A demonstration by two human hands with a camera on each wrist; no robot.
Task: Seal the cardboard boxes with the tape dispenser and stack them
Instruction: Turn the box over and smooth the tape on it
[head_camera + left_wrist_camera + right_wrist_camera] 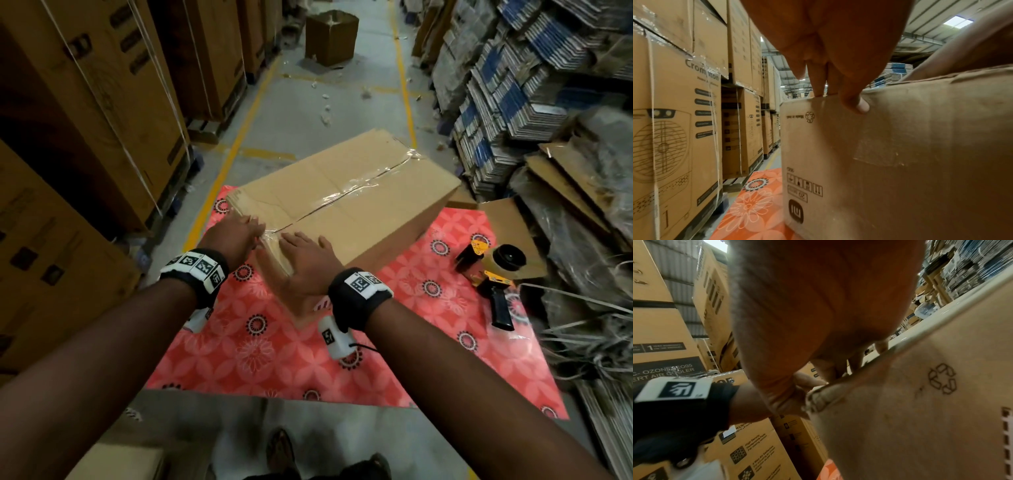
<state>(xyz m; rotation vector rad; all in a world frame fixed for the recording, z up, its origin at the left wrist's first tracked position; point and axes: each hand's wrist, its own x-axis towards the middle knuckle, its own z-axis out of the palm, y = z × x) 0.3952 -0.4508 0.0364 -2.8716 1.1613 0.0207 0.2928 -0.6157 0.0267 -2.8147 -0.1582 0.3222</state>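
Box (pixel 342 192) on mat (pixel 274 353) under both sets of flat, released fingers: left hand (pixel 236 233), right hand (pixel 305 263). Press tape end (pixel 270 236) down over edge beneath fingertips; dispenser (pixel 493 274) idle, right of fingers.

The matt brown corrugated cardboard box (pixel 346 192) carries a glossy, wrinkled strip of clear plastic tape (pixel 346 195), and the patterned red mat (pixel 274 359) beneath shines smooth.
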